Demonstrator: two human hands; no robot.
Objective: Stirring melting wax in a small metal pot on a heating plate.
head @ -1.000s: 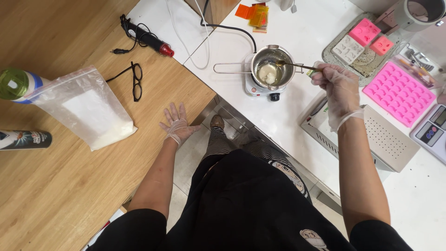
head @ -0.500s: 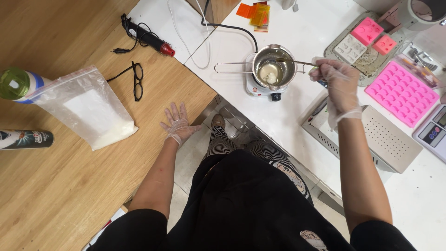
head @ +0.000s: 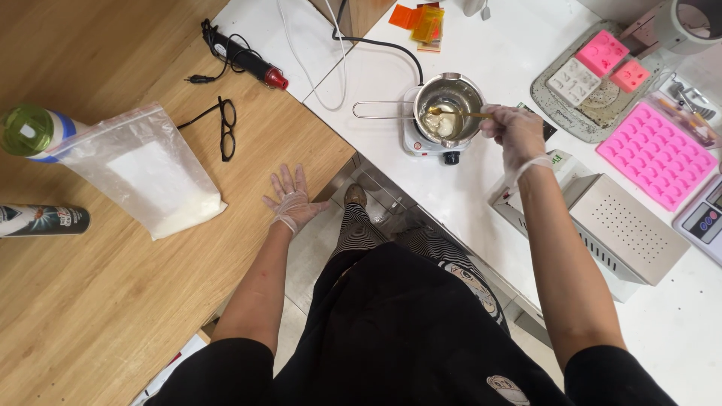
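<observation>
My right hand, in a clear glove, grips a thin metal spoon whose tip dips into a small steel pot. Pale, partly melted white stuff lies in the pot. The pot has a long wire handle pointing left and sits on a small white electric hotplate. My left hand, also gloved, rests flat with fingers spread on the wooden table near its edge, holding nothing.
On the wood lie a clear bag of white powder, black glasses, a green-capped bottle, a spray can and a black-and-red tool. On the white counter are pink moulds, a grey tray, a perforated steel box and a scale.
My right hand has moved left, closer to the pot, and the spoon tip now sits deeper over the white lump. My left hand has stayed flat on the table.
</observation>
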